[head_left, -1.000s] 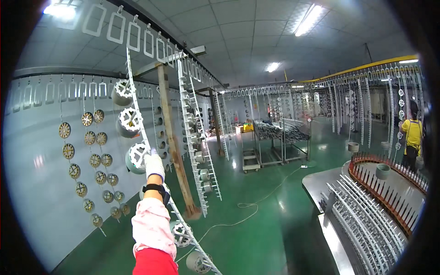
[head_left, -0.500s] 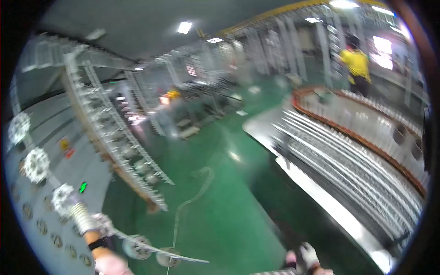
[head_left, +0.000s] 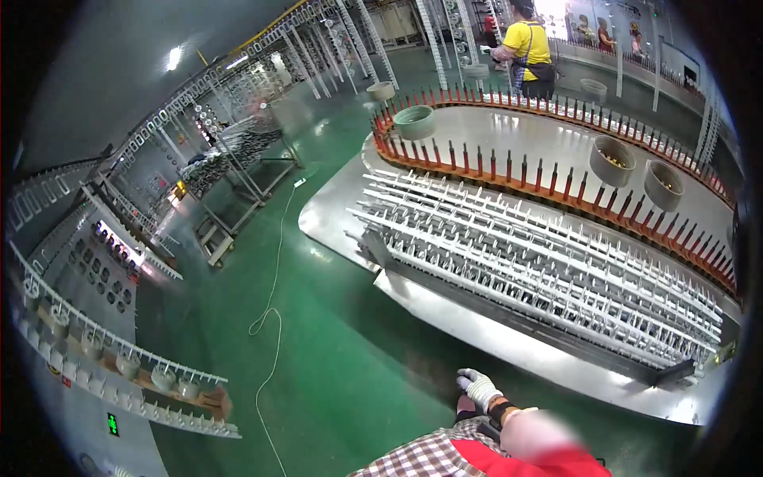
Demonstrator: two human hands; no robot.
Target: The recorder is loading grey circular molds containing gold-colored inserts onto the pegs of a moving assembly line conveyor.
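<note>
My right hand (head_left: pixel 480 389), in a white glove with grey fingertips and a dark band at the wrist, hangs low in front of my body. Its fingers are loosely extended and nothing shows between them. It is nearest to the metal table (head_left: pixel 477 322), apart from its front edge. On that table lie several long white racks (head_left: pixel 540 266) with rows of short prongs, side by side between dark end brackets. My left hand is out of view. At the lower left hangs a white pronged rack (head_left: pixel 119 342) carrying round, cup-like parts (head_left: pixel 163 378).
A looped conveyor with upright red-and-black spindles (head_left: pixel 509 164) runs along the table, with round tubs (head_left: pixel 612 161) inside it. A person in a yellow shirt (head_left: pixel 528 44) stands beyond. A wheeled cart (head_left: pixel 238 171) holds piled racks. A white cord (head_left: pixel 270 350) trails across the green floor.
My view has swung right towards the table. The left hand, earlier on a white rack with round parts, has left the picture. My right hand shows more fully now.
</note>
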